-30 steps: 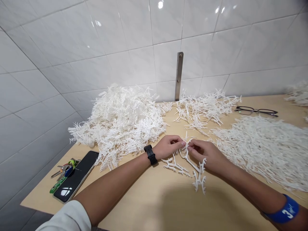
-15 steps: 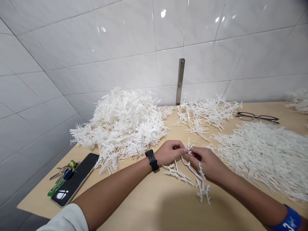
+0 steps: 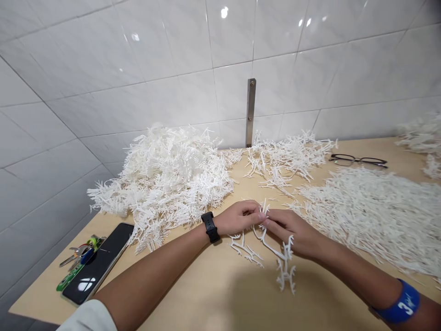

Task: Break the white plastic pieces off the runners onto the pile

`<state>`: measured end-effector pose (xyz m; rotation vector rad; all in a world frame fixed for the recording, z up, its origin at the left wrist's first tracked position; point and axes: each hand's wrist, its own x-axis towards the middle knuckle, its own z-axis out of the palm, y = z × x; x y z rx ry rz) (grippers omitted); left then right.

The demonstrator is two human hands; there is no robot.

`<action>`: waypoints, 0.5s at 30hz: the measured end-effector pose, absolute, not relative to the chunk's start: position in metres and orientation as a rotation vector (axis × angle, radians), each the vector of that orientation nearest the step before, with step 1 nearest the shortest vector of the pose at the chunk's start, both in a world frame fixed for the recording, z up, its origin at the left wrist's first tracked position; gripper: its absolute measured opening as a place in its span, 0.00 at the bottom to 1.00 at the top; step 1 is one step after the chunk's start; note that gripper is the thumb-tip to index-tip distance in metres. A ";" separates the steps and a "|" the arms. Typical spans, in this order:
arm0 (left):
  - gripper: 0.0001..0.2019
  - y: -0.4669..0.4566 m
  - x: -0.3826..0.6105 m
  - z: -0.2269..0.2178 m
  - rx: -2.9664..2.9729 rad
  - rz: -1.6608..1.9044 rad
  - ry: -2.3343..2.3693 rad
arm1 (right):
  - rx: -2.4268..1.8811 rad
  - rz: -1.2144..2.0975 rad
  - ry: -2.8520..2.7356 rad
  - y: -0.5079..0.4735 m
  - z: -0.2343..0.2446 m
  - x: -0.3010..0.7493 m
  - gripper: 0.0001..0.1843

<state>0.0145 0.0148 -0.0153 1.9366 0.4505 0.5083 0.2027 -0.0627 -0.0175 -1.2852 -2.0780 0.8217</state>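
My left hand (image 3: 243, 217) and my right hand (image 3: 292, 230) meet over the middle of the table, thumbs and fingertips pinched on a white branched plastic piece (image 3: 282, 257). Its forked stem hangs down below the fingers toward me, and a few short tips stick up above them. The exact spot gripped is hidden by the fingertips. Beneath my left hand a second white branched piece (image 3: 245, 248) shows on the wood; whether it joins the held one I cannot tell.
A tall heap of white branched pieces (image 3: 172, 174) stands at the left, a smaller pile (image 3: 285, 154) at the back, and a wide heap of thin white pieces (image 3: 372, 211) at the right. Glasses (image 3: 358, 160), a phone (image 3: 99, 262) and keys (image 3: 81, 252) lie on the table (image 3: 193, 294).
The view has shifted slightly, so most things sit a little further left. Both hands keep their pinch on the branched piece, fingertips close together.
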 end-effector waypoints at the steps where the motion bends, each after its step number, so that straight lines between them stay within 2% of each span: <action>1: 0.24 0.015 0.015 -0.016 1.936 0.501 0.449 | -1.285 0.810 -2.099 -0.063 -0.018 0.202 0.19; 7: 0.25 0.016 0.013 -0.015 1.908 0.433 0.413 | -1.259 0.738 -2.197 -0.064 -0.017 0.201 0.17; 15: 0.22 0.022 0.007 -0.010 1.918 0.327 0.321 | -1.108 0.893 -2.169 -0.059 -0.017 0.203 0.22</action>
